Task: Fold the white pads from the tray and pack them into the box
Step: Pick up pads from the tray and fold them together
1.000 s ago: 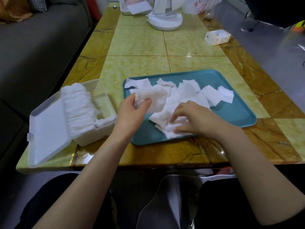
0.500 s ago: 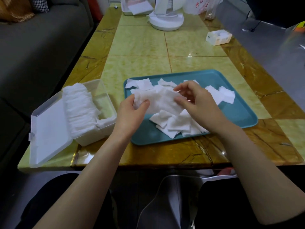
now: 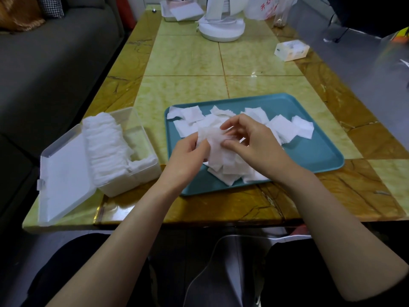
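1. The left grip has its thumb and fingers curled onto the left edge of a white pad and pinches it.
2. The right grip pinches the opposite edge of the same pad between thumb and forefinger, with its other fingers loosely bent above.
3. The pad hangs crumpled between the two grips, over the tray. Whether its lower edge touches the heap beneath cannot be told.
4. Loose pads lie heaped in the tray just under both grips. More spread beyond the grips and out past the right grip.
5. The box sits on the bench outward of the left grip, near it but apart. Its lid lies open flat on the side away from the grip.
6. Folded pads stand in a packed row along the box's lid side, and a few lie in the corner nearest the left grip.
7. Well beyond the grips stands a white fan base. A small clear case lies far out past the right grip.
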Available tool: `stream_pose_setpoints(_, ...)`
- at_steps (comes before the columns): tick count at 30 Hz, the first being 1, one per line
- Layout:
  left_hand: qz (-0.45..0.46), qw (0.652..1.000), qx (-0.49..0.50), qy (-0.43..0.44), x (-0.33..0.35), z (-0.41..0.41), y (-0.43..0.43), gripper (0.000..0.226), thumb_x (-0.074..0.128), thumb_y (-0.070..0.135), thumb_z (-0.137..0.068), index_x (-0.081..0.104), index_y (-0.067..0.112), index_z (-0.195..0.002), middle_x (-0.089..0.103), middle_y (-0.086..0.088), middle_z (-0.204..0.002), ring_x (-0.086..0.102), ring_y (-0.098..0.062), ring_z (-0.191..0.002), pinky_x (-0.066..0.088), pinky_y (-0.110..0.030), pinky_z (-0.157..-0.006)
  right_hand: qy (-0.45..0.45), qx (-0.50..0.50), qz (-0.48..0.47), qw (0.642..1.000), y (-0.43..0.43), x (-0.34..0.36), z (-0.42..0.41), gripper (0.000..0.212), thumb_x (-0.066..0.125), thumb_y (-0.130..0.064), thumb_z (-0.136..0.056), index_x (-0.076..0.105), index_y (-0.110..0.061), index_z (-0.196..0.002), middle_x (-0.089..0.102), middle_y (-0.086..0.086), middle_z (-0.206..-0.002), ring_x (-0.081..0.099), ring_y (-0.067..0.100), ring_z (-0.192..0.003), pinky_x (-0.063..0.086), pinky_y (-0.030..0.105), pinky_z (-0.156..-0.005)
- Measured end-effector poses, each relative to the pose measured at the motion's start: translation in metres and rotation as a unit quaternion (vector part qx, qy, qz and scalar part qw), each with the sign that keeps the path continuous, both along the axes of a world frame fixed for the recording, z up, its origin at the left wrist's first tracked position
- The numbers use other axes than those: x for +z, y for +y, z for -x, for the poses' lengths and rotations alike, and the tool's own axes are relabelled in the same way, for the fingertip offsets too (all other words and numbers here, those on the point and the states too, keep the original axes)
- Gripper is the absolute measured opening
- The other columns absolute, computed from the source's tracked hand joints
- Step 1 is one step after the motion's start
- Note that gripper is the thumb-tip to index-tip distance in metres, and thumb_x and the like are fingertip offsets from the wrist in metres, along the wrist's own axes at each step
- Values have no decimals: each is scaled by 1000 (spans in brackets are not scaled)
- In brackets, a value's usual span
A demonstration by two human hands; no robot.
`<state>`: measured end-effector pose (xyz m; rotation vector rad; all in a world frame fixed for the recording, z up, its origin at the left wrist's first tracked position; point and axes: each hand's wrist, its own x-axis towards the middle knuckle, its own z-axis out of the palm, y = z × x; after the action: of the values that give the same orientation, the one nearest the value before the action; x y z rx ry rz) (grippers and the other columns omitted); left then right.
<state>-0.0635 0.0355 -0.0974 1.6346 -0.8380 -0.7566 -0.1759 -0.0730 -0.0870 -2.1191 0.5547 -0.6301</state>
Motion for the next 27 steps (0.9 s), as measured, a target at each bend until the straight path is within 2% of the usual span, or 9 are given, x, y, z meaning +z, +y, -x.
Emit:
stream_pose_setpoints(2, 2, 1000, 1, 25, 3, 0, 1, 44, 46, 33, -95, 60, -8, -103, 59, -15, -95, 58, -32, -90, 50, -47, -90, -7, -10, 18, 1000, 0, 0, 0, 22, 68, -9, -83, 55, -22, -96, 59, -19, -85, 56, -7, -82, 39, 6, -70)
stream_pose_setpoints(4, 0, 999, -10, 48, 4, 0, 1, 59, 47, 48, -91, 60, -8, -104, 60, -16, -98, 60, -36, -95, 52, -47, -93, -6, -18, 28, 999, 0, -1, 0, 21, 67, -11, -83, 55, -23, -95, 58, -18, -84, 56, -5, -82, 38, 5, -70)
stream_pose_setpoints(5, 0, 999, -15, 50, 5, 0, 2, 56, 50, 47, -91, 61, -7, -104, 63, -14, -98, 62, -31, -94, 51, -46, -93, -4, -21, 30, 999, 1, -2, 0, 20, 66, -12, -84, 55, -23, -96, 58, -17, -85, 56, -2, -83, 38, 5, -70)
stream_pose_setpoints(9, -4, 999, -15, -28, 1, 4, 2, 7, 64, 27, -89, 67, 26, -95, 72, 1, -93, 67, -16, -91, 53, -41, -87, -3, -27, 26, 999, 3, -4, -3, 19, 62, -11, -87, 53, -24, -98, 55, -18, -87, 56, 3, -86, 41, 8, -70)
stream_pose_setpoints(15, 11, 996, 77, -52, -3, -9, 2, 15, 61, 18, -91, 64, 31, -85, 70, 1, -87, 65, -17, -86, 52, -50, -88, -5, -55, 47, 997, 1, -7, -3, 18, 61, -13, -88, 51, -20, -100, 54, -10, -86, 55, 6, -82, 43, 10, -72)
stream_pose_setpoints(18, 22, 993, 107, -43, -1, -13, 3, 14, 60, 17, -92, 63, 29, -85, 70, -6, -92, 63, -16, -86, 52, -50, -88, 100, -17, 106, 989, -3, -9, 3, 23, 69, -27, -81, 53, -24, -97, 51, -13, -84, 53, 10, -84, 44, 23, -74)
stream_pose_setpoints(22, 27, 993, 109, -29, 1, -16, 4, 12, 58, 17, -93, 63, 29, -90, 69, 2, -92, 64, -12, -88, 53, -44, -89, 326, 60, 236, 913, -1, -16, 11, 44, 71, -36, -75, 52, -22, -112, 51, -5, -109, 46, 16, -105, 40, 31, -76)
stream_pose_setpoints(24, 29, 994, 106, -25, 1, -15, 4, 14, 58, 17, -93, 63, 30, -90, 69, 4, -91, 64, -11, -88, 54, -42, -89, 333, 53, 246, 909, -1, -15, 12, 43, 68, -29, -78, 50, -21, -117, 52, -1, -113, 46, 19, -107, 42, 34, -80)
stream_pose_setpoints(27, 26, 993, 108, -29, 0, -15, 4, 13, 59, 17, -92, 62, 29, -89, 68, 3, -90, 63, -12, -87, 54, -43, -88, 310, 25, 256, 916, -2, -11, 10, 25, 57, -21, -85, 55, -17, -110, 59, 2, -109, 53, 22, -100, 44, 35, -81)
